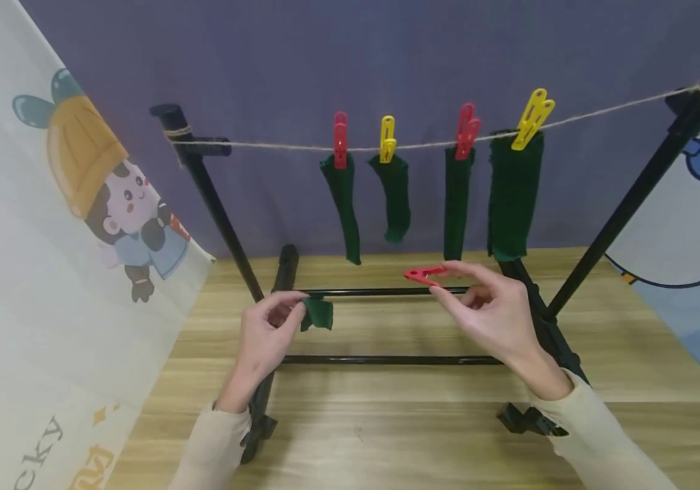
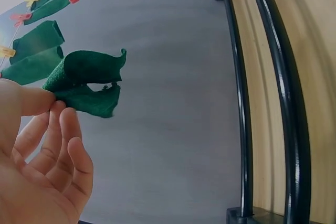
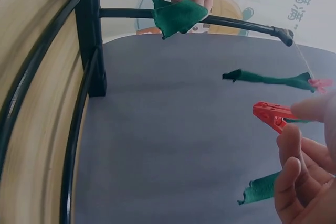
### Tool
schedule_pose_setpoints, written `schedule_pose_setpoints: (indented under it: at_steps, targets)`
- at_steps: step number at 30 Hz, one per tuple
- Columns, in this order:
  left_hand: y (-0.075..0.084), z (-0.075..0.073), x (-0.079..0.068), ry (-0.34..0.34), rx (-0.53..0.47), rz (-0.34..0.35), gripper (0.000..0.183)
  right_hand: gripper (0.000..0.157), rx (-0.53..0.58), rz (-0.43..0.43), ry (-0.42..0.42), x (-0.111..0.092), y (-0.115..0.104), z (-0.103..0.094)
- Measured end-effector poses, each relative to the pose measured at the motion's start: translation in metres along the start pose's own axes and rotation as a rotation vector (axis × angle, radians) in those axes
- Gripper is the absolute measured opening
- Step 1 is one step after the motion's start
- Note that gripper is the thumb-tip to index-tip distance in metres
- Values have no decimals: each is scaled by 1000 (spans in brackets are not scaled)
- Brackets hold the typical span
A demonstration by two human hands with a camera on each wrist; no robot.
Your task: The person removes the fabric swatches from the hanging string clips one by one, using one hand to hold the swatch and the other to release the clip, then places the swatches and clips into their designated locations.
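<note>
Between thumb and fingers my left hand (image 1: pixel 270 330) pinches a small folded piece of green cloth (image 1: pixel 319 314), which droops in two flaps in the left wrist view (image 2: pixel 92 85). My right hand (image 1: pixel 490 309) holds a red clothespin (image 1: pixel 424 274) by its handle end, its nose pointing left toward the cloth. Above both hands a thin string (image 1: pixel 282 145) runs across the frame. Several green cloth strips hang from it, among them a narrow one (image 1: pixel 343 211) under a red clothespin (image 1: pixel 340 139) and a wide one (image 1: pixel 516 197) under yellow clothespins (image 1: pixel 533 119).
A black rack holds the string between its left post (image 1: pixel 215 204) and right post (image 1: pixel 625 197). Its two crossbars (image 1: pixel 386 360) lie low over a wood-patterned surface (image 1: pixel 386 435). A purple-grey backdrop (image 1: pixel 276 68) stands behind, and a printed curtain (image 1: pixel 7 238) is at the left.
</note>
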State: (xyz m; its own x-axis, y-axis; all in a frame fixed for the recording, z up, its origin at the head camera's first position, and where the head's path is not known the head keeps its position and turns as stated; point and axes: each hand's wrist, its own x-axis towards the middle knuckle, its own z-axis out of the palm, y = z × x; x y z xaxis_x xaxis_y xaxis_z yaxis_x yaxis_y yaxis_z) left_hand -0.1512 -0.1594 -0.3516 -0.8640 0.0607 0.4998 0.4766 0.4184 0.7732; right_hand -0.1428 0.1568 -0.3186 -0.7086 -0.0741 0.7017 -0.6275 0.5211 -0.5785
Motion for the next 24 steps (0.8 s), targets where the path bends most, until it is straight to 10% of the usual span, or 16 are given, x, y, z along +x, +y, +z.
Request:
schedule_pose_setpoints:
  at_steps: [24]
  targets:
    - [-17, -9, -23, -6, 45, -43, 16, 40, 20, 158, -41, -37, 46, -12]
